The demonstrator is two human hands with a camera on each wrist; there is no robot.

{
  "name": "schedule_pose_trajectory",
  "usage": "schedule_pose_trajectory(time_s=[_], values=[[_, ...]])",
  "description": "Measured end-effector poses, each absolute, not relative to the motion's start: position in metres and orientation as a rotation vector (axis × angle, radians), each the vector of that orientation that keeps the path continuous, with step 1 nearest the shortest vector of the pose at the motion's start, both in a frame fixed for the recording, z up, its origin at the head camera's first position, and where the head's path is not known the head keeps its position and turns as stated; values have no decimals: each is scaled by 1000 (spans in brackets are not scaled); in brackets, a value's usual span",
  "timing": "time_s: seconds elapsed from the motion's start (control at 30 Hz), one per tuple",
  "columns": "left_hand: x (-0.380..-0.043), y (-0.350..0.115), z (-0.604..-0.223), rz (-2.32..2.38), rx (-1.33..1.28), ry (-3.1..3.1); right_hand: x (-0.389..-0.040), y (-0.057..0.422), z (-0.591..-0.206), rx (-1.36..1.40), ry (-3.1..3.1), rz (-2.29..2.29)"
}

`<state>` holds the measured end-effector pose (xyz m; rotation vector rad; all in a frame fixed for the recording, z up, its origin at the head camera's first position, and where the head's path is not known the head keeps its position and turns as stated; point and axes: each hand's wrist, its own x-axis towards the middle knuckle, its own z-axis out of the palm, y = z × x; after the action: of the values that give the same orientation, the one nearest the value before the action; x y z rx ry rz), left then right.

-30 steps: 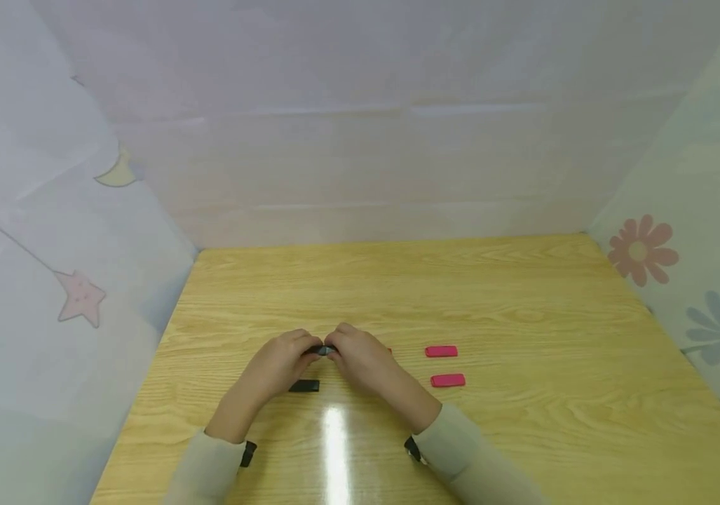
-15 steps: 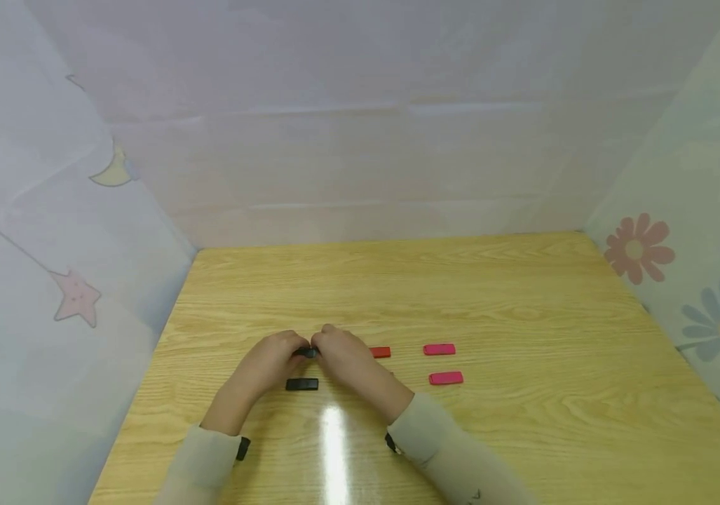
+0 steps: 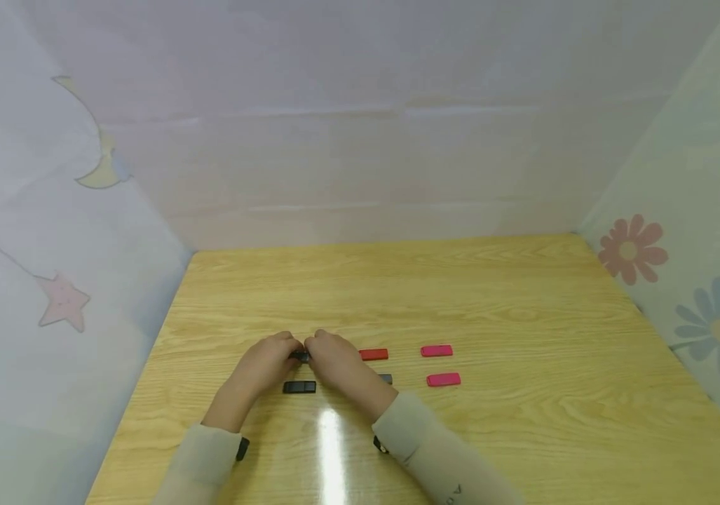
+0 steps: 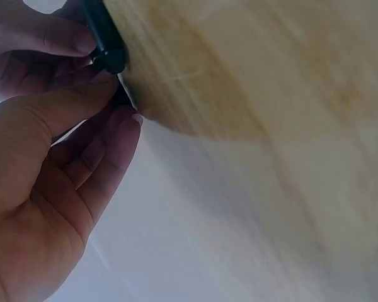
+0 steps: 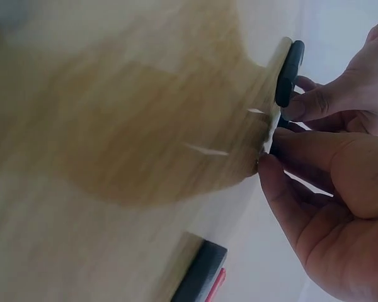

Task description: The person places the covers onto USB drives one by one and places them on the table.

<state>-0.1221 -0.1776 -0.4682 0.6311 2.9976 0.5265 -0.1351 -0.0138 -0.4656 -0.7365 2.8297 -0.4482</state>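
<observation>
In the head view my left hand [image 3: 267, 361] and right hand [image 3: 336, 361] meet fingertip to fingertip over the table's left half. Between them is a small black stick [image 3: 299, 356], which looks like a USB flash drive. Each hand pinches one end, and the fingers cover most of it. The left wrist view shows a dark, silver-edged part of this held stick [image 4: 121, 97] between the fingertips. Just in front of the hands a second black stick [image 3: 299, 386] lies flat; it is the dark green-black stick [image 5: 290, 72] in the right wrist view.
Right of the hands lie a red stick [image 3: 374, 354] and a grey stick [image 3: 385, 379], partly behind the right forearm. Further right are two pink sticks, one farther [image 3: 437, 351] and one nearer [image 3: 444, 379]. Patterned sheets [image 3: 360, 161] enclose the wooden table [image 3: 524, 315].
Both hands have shifted a little left with the held stick between them. The red stick and part of the grey one have come out from behind the right hand and forearm.
</observation>
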Motion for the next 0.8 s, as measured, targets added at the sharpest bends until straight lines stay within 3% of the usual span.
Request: schedule_pose_trajectory(time_s=[0.8], values=[[-122, -178, -464, 540, 551, 2909, -135, -12, -462, -689, 2831, -348]])
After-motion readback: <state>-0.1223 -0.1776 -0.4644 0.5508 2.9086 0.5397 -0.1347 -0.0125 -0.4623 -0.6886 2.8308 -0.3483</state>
